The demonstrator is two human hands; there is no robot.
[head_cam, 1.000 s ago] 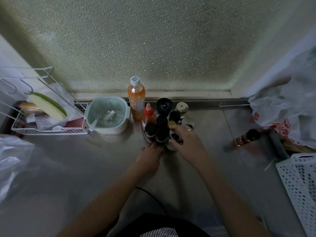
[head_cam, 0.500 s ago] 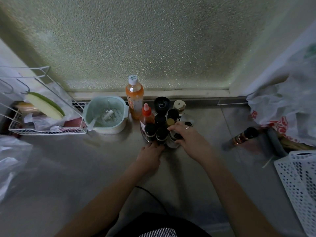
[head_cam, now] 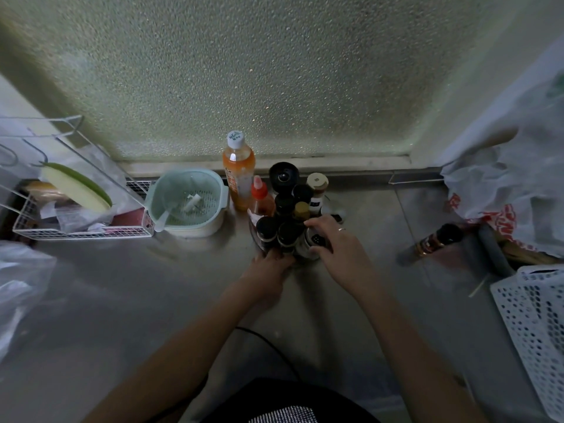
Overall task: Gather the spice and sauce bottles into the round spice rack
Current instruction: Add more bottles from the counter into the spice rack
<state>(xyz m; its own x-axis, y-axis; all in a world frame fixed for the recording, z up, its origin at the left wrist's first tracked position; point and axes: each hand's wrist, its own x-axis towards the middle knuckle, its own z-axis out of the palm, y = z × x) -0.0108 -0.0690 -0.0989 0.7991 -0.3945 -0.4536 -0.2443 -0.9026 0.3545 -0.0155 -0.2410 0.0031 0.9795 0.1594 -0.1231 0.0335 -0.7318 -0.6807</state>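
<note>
The round spice rack point(head_cam: 254, 236) stands on the steel counter near the frosted window, packed with several dark-capped bottles point(head_cam: 284, 206) and a red-capped sauce bottle point(head_cam: 260, 198). My left hand point(head_cam: 270, 267) rests against the rack's near rim, fingers on its base. My right hand point(head_cam: 338, 248) curls around a white spice jar with a black label point(head_cam: 312, 241) at the rack's right front. A tall orange bottle point(head_cam: 238, 172) stands just behind the rack. A dark sauce bottle point(head_cam: 435, 241) lies on its side to the right.
A pale green strainer bowl point(head_cam: 186, 206) sits left of the rack, beside a white wire basket point(head_cam: 76, 232) holding a sponge. White plastic bags point(head_cam: 503, 184) and a perforated white basket point(head_cam: 537, 325) crowd the right side. A plastic bag point(head_cam: 18, 288) lies far left.
My right hand has shifted slightly right and lower around the white jar at the rack's front. My left hand stays on the rack's rim.
</note>
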